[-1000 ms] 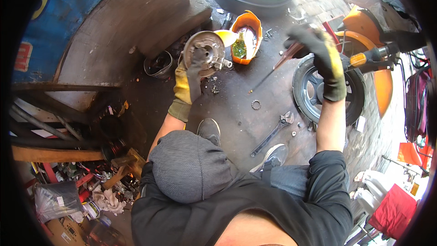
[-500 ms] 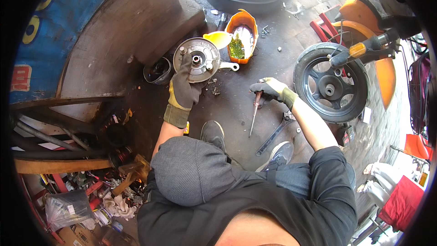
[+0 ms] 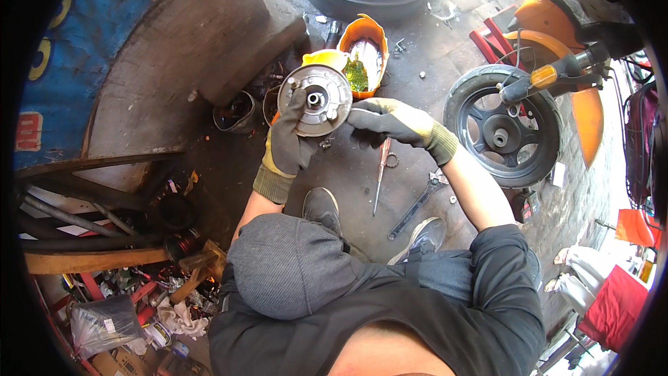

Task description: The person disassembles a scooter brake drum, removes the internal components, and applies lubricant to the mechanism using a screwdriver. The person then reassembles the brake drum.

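Head view: near the left edge of the floor point(image 3: 348, 191), a tin point(image 3: 247, 125) holds something dark. The left hand point(image 3: 284, 143) grips a round metal plate point(image 3: 315, 99), fingers over its left side. Just beyond, a yellow cup-like piece point(image 3: 325, 60) sits beside an orange container point(image 3: 360, 30) with greenish, oily-looking liquid inside. The right hand point(image 3: 396, 122) has narrowed fingers at the plate's right edge; I cannot tell what they grip, nor whether they hold the screwdriver point(image 3: 383, 160). Toward the floor's right edge lies a wheel point(image 3: 501, 138). The plate is off it; work on the plate seems under way, the remainder unclear.

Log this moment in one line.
left hand: holding round metal part; right hand: at its right edge; screwdriver: below right hand; wrench: on floor
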`<state>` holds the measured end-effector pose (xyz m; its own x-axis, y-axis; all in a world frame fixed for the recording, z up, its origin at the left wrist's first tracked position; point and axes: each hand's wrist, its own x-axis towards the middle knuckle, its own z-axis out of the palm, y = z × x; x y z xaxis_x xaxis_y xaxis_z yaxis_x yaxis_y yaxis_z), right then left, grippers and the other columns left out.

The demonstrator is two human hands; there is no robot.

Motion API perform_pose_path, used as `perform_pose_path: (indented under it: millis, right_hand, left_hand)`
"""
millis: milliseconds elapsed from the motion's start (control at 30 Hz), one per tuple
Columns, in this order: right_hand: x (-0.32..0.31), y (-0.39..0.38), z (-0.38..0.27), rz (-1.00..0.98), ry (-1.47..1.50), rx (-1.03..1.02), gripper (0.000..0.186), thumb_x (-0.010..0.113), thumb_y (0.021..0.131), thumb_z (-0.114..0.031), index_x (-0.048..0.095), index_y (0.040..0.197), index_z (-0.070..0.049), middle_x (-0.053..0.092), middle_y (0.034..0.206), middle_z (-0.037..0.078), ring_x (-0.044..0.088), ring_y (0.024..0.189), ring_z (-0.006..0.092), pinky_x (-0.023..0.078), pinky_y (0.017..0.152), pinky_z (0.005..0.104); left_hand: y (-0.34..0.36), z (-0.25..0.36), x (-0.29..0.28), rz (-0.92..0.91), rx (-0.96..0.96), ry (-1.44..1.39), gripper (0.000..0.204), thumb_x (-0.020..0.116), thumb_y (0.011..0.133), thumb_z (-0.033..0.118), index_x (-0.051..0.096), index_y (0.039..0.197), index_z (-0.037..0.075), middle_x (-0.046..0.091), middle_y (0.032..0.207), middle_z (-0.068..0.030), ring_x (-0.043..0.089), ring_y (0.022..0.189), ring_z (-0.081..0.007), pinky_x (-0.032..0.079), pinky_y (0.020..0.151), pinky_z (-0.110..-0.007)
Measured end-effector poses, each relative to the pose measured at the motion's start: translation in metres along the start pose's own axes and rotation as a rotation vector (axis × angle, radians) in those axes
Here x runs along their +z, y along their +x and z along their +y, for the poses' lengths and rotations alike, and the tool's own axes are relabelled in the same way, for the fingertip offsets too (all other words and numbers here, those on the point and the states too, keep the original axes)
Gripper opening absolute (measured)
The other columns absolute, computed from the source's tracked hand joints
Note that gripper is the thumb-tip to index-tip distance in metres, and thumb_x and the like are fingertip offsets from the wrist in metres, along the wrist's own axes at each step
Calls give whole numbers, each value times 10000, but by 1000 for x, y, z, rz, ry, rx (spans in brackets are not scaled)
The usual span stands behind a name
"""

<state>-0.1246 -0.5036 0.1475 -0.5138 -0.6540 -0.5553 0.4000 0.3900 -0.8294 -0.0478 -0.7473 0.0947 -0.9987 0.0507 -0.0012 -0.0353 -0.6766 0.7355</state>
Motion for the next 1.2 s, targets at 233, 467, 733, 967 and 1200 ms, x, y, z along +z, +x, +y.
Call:
perform_pose_path:
  millis: [233,467,733,967,1200]
  right_hand:
    - [15,-11,-5,29,116,74,313,674,1030,-315,735,1040,-8,611,677,36,536,476,102,419,445,267]
    - [13,-12,-2,-34,113,54,273,715,985,-306,742,972,-35,684,795,23,506,485,66,381,411,258]
    - [19,-10,5,0,197,23,222,683,997,-213,720,966,4,638,697,39,486,413,90,366,353,277]
    - [17,-10,8,-14,256,20,230,705,981,-246,721,933,-21,569,648,8,472,441,72,325,367,283]
    - [23,-1,14,81,194,-144,333,733,1007,-340,695,1093,-21,667,814,26,641,665,101,532,592,285]
  left_hand:
    - [-9,2,-9,-3,49,402,674,723,991,196,498,1555,-95,636,1509,-193,564,1463,-262,414,1257,-400]
    - [-7,-5,-39,45,-227,37,562,659,1029,33,505,1558,-81,589,1568,-173,578,1445,-258,428,1251,-387]
    - [-8,5,-36,-263,501,1151,584,655,954,18,557,1516,-104,624,1539,-232,565,1482,-334,389,1268,-426]
    - [-3,13,0,212,-292,-163,507,595,1053,72,539,1538,-66,623,1536,-184,597,1433,-285,467,1213,-405]
    - [8,13,-4,140,-141,46,455,547,1152,174,520,1555,-35,617,1518,-139,646,1358,-232,566,1134,-382]
